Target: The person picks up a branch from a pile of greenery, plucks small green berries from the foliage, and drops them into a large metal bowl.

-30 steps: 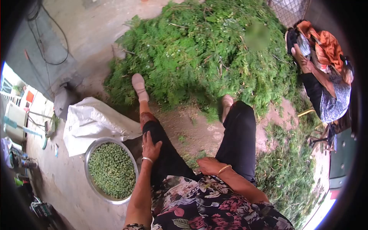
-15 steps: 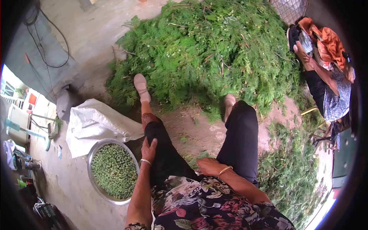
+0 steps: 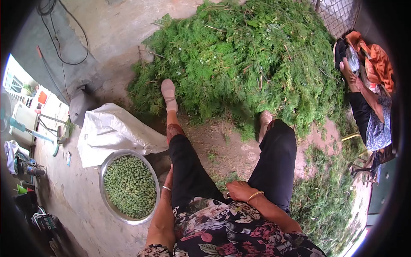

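My left hand (image 3: 168,179), with a pale bangle at the wrist, lies edge-on along the outer side of my left thigh. Its visible fingers look stretched out and it holds nothing that I can see. My right hand (image 3: 239,191), a gold-coloured bangle at its wrist, rests in my lap by the right thigh. Its fingers are curled, and whatever may be inside them is hidden. Left of my left hand stands a round metal basin (image 3: 102,182) full of small green cones or berries. Ahead of my feet is a large heap of green conifer branches (image 3: 244,64).
A white woven sack (image 3: 107,132) lies behind the basin. More cut greenery (image 3: 323,201) covers the ground at the right. Another person (image 3: 368,103) sits at the far right, beside an orange cloth (image 3: 376,64). A cable (image 3: 60,43) lies at upper left.
My left hand has slid from the top of the left thigh to its outer side. My right hand stays in my lap. The view has shifted slightly.
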Tool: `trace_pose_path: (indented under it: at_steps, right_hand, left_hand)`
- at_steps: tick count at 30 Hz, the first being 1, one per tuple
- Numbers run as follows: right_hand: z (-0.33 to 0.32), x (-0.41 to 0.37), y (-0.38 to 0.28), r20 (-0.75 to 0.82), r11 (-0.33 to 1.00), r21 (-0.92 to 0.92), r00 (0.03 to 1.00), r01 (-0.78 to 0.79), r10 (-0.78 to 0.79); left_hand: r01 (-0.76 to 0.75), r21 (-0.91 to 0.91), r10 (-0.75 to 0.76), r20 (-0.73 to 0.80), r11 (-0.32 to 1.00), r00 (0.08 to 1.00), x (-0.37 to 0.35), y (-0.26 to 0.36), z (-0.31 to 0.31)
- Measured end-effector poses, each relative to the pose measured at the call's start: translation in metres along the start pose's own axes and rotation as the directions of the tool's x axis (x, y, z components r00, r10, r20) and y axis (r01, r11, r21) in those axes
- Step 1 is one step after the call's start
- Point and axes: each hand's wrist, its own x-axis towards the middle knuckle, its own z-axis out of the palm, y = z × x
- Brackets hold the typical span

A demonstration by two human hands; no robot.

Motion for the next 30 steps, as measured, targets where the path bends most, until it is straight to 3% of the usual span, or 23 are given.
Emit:
trace_pose_path:
  at_steps: [5,7,9,12,13,14,15,16,20,22,25,26,28,30]
  right_hand:
    - [-0.005,-0.003,-0.002,0.005,1.000,0.017,1.000,-0.001,0.001]
    - [-0.001,-0.001,0.002,0.003,1.000,0.019,1.000,0.000,0.000]
    - [0.001,0.000,0.003,0.015,1.000,0.025,1.000,0.003,-0.004]
    - [-0.003,-0.002,-0.001,0.036,0.999,0.038,0.999,-0.030,0.028]
    - [-0.003,-0.002,-0.001,0.032,0.999,0.038,0.999,-0.033,0.032]
    - [-0.004,-0.003,0.000,0.028,0.999,0.038,0.999,-0.025,0.024]
    - [-0.004,-0.003,0.000,0.025,0.999,0.038,1.000,-0.018,0.017]
    - [-0.005,-0.003,-0.001,0.021,0.999,0.037,1.000,-0.021,0.020]
    - [-0.003,-0.004,0.001,0.020,1.000,0.029,1.000,-0.012,0.011]
    - [-0.002,-0.003,0.000,0.015,1.000,0.028,1.000,-0.005,0.004]
    - [-0.002,-0.003,0.000,0.009,1.000,0.000,1.000,0.002,-0.002]
    - [-0.001,-0.002,0.000,0.013,1.000,0.002,1.000,0.012,-0.012]
    - [-0.003,-0.001,-0.002,0.021,1.000,-0.001,0.999,0.026,-0.026]
    - [-0.007,0.000,-0.006,0.077,1.000,-0.009,0.997,-0.022,0.022]
  left_hand:
    - [-0.020,0.059,0.018,0.031,0.998,0.999,0.003,-0.002,-0.005]
    - [-0.027,-0.092,0.028,0.007,0.995,1.000,0.016,-0.009,-0.022]
    - [-0.036,-0.074,0.036,0.007,0.997,0.999,0.020,-0.009,-0.034]
    - [-0.140,0.365,0.146,0.011,0.920,0.989,0.015,-0.007,-0.050]
    - [-0.230,0.681,0.254,0.066,0.695,0.965,0.016,-0.006,-0.059]
    - [-0.280,0.883,0.348,0.145,0.378,0.926,0.019,-0.006,-0.067]
    - [-0.295,0.948,0.414,0.222,0.122,0.883,0.022,-0.008,-0.074]
    - [-0.294,0.955,0.448,0.274,-0.025,0.851,0.026,-0.010,-0.082]
    - [-0.389,0.917,0.543,0.373,-0.090,0.752,0.049,-0.021,-0.111]
    - [-0.185,0.976,0.464,0.216,-0.111,0.859,0.048,-0.012,-0.104]
    - [-0.119,0.909,0.501,-0.107,0.399,0.859,0.026,0.018,-0.038]
    - [-0.134,0.875,0.515,-0.144,0.465,0.845,0.019,0.031,-0.010]
    - [-0.101,0.886,0.535,-0.180,0.453,0.826,0.008,0.051,0.043]
    - [0.003,0.943,0.540,-0.194,0.334,0.819,0.002,0.057,0.085]
